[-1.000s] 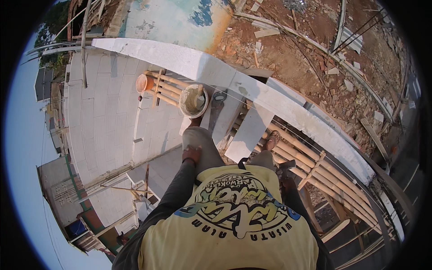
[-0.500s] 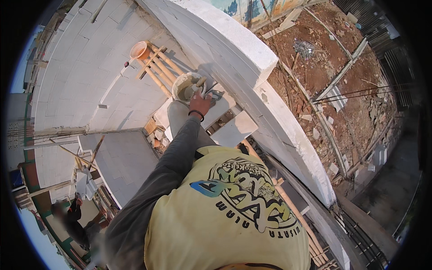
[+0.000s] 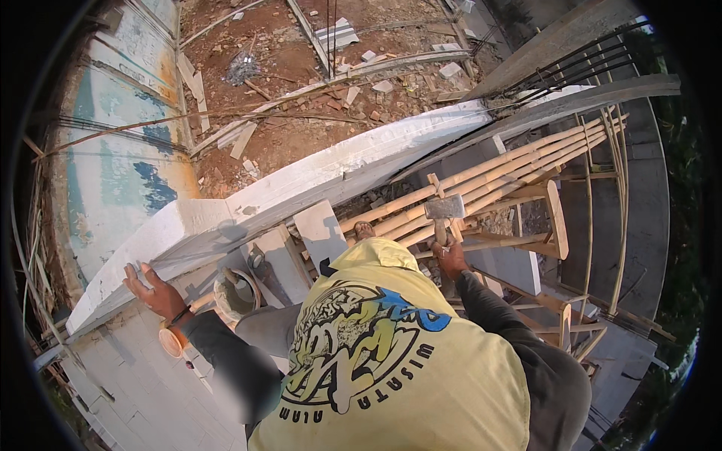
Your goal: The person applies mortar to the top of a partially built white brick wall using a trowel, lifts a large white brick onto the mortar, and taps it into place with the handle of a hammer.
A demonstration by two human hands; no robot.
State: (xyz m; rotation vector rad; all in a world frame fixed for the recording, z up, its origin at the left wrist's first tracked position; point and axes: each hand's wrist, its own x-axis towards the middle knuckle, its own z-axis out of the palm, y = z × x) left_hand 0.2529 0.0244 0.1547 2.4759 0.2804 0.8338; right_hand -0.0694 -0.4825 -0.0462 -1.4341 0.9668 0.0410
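Observation:
My left hand (image 3: 155, 292) is at the side of the white block wall (image 3: 226, 218), fingers spread and holding nothing. Whether the fingertips touch the wall, I cannot tell. On the right, my right hand (image 3: 450, 258) grips the wooden handle of a mallet (image 3: 445, 207), its blocky grey head raised beyond my fist above the bamboo poles. Between my hands, close to the left one, stands a mortar-stained bucket (image 3: 226, 295). Beside it, a grey trowel-like metal tool (image 3: 263, 270) rests near a pale block (image 3: 321, 231).
Bamboo poles (image 3: 526, 161) and a wooden frame (image 3: 555, 218) stretch away on the right. An orange bowl (image 3: 171, 340) sits below my left hand. Beyond the wall lies rubble-strewn soil (image 3: 301, 90); a weathered painted wall (image 3: 120, 150) rises at the left.
The view has swung right. My left hand has left the bucket and is now at the wall with fingers spread. My right hand has come into view with the mallet.

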